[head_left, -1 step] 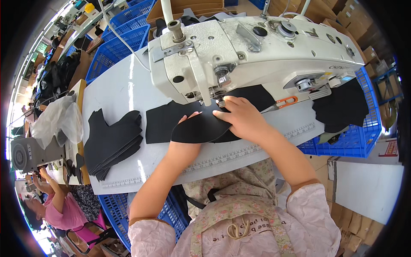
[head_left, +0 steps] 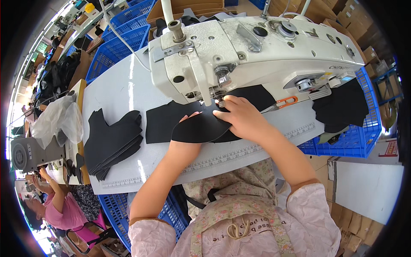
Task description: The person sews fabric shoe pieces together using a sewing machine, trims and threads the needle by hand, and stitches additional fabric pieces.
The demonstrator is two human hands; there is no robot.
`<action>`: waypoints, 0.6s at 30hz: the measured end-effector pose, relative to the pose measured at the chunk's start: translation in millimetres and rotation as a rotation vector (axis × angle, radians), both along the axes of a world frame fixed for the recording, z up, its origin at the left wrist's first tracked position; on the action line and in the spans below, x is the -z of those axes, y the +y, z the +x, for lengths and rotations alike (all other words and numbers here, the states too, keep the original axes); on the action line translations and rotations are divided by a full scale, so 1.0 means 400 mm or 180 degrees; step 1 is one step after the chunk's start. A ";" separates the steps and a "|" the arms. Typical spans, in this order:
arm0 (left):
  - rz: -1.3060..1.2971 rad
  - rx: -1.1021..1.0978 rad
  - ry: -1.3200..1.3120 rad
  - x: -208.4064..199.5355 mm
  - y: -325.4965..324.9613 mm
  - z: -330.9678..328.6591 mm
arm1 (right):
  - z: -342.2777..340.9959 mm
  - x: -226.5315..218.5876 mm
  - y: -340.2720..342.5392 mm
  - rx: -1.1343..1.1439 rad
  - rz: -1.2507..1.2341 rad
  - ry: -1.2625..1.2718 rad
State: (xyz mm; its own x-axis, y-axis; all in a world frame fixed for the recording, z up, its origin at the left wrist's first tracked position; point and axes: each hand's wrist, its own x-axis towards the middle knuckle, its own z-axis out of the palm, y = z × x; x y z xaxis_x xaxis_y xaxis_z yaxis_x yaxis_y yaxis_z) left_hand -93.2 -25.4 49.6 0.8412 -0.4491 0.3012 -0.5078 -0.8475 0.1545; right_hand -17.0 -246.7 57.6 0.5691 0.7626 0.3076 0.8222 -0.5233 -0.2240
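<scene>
A black fabric piece (head_left: pixel 199 127) lies curled up at its near edge under the head of a white sewing machine (head_left: pixel 192 64). My left hand (head_left: pixel 186 147) is mostly covered by this piece; its fingertips show at the far edge, closed on the cloth. Close beside the presser foot (head_left: pixel 207 99), my right hand (head_left: pixel 242 118) pinches the same cloth between thumb and bent fingers. More black fabric (head_left: pixel 160 122) lies flat to the left of the needle area, and another part (head_left: pixel 254 96) extends behind my right hand.
A stack of cut black pieces (head_left: pixel 112 141) lies on the left of the white table (head_left: pixel 128 177). Orange-handled thread snips (head_left: pixel 286 102) rest by the machine. A blue crate (head_left: pixel 366 139) with black pieces stands right. A co-worker (head_left: pixel 64 210) sits far left.
</scene>
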 end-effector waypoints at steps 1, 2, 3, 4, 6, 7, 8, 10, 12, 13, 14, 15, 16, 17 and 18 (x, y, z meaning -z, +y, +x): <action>0.0002 -0.0004 0.0003 -0.006 -0.002 0.001 | 0.004 -0.001 0.003 -0.0083 -0.0059 0.0040; 0.0176 -0.0142 0.0412 -0.014 -0.006 0.001 | 0.007 -0.001 0.006 -0.0166 -0.0117 0.0080; 0.0342 -0.0269 0.0821 -0.018 -0.011 0.002 | 0.003 -0.005 0.008 -0.0160 -0.0123 0.0084; 0.0338 -0.0260 0.0826 -0.014 -0.014 -0.001 | -0.002 -0.010 0.012 -0.0150 -0.0118 0.0143; 0.0273 -0.0285 0.0242 0.000 -0.019 -0.012 | -0.005 -0.007 0.010 -0.0133 -0.0117 0.0208; 0.0278 -0.0295 0.0244 0.018 -0.007 -0.014 | -0.006 0.002 0.011 -0.0139 -0.0047 0.0053; -0.0029 -0.0279 0.0232 0.046 0.014 -0.016 | -0.007 0.010 0.013 -0.0145 0.0024 -0.0104; -0.0345 -0.0237 0.0216 0.036 0.019 -0.012 | 0.011 0.024 -0.009 -0.0176 0.0089 -0.0078; -0.1231 -0.0807 0.0965 0.006 0.022 -0.032 | 0.027 0.026 -0.027 -0.0212 0.0159 -0.0057; -0.1131 -0.0728 0.1062 -0.002 0.029 -0.031 | 0.033 0.026 -0.032 -0.0265 0.0120 0.0044; -0.1130 -0.0721 0.1059 -0.006 0.030 -0.028 | 0.037 0.025 -0.035 -0.0318 0.0082 0.0146; -0.1129 -0.0696 0.1099 -0.009 0.032 -0.029 | 0.036 0.022 -0.032 -0.0325 0.0085 0.0147; -0.1130 -0.0670 0.1141 -0.010 0.034 -0.029 | 0.035 0.018 -0.028 -0.0327 0.0054 0.0166; -0.1129 -0.0676 0.1143 -0.010 0.039 -0.028 | 0.034 0.016 -0.025 -0.0329 0.0023 0.0187; -0.1051 -0.0629 0.1132 -0.008 0.045 -0.026 | 0.033 0.017 -0.025 -0.0328 0.0020 0.0192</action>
